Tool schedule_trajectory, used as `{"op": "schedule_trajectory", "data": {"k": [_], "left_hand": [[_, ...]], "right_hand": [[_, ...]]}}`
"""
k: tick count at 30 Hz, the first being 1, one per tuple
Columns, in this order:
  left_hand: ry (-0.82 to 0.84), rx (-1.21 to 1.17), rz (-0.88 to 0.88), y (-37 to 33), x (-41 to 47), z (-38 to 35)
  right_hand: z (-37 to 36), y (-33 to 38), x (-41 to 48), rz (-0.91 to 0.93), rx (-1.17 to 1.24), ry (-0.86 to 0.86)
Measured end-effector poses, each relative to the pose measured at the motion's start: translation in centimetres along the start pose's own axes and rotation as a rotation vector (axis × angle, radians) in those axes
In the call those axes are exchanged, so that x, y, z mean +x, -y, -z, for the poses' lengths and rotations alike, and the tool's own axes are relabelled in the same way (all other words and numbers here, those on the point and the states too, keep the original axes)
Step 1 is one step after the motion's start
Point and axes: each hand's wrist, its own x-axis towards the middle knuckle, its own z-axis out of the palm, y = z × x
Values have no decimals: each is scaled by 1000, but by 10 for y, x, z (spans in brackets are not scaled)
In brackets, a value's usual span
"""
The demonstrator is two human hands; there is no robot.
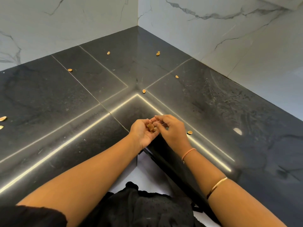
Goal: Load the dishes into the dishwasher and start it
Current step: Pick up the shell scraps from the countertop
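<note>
My left hand (143,133) is cupped palm up over the inner corner of a black stone counter (65,99) and holds a few tan nut shells (150,126). My right hand (170,128) hovers just beside it, its fingertips curled over the cupped palm; whether it pinches a shell I cannot tell. Several more shells lie scattered on the counter, such as one (144,91) near the seam crossing and one (189,132) just right of my right hand. No dishes and no dishwasher are in view.
White marble walls (213,38) meet at the far corner behind the L-shaped counter. Other shells lie at the left edge (3,118) and toward the back (158,53). A pale floor shows below the counter edge, by my dark clothing (139,207).
</note>
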Motion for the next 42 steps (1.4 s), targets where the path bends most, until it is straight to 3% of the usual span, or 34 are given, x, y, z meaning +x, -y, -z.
{"op": "schedule_trajectory", "data": {"k": [7, 11, 13, 19, 26, 31, 34, 38, 42], "left_hand": [[-54, -50, -51, 22, 7, -21], [-77, -78, -88, 36, 14, -29], [-81, -77, -101, 43, 15, -34], [-112, -93, -145, 60, 18, -46], [-106, -71, -205, 77, 14, -46], [-43, -157, -190, 69, 7, -32], [-50, -197, -193, 52, -3, -22], [-85, -212, -224, 6, -17, -2], [-108, -241, -284, -46, -28, 23]], "right_hand": [[39, -50, -5, -18, -349, -168], [50, -79, -23, -114, -498, -57], [49, -89, -31, -57, -521, 9], [62, -96, -23, 33, -506, 126], [63, -73, -16, 98, -176, -32], [42, -50, -18, 226, -44, 84], [30, -42, -7, 250, -2, 37], [9, -26, 33, 216, -41, -8], [-25, -15, 88, 67, -224, 187]]}}
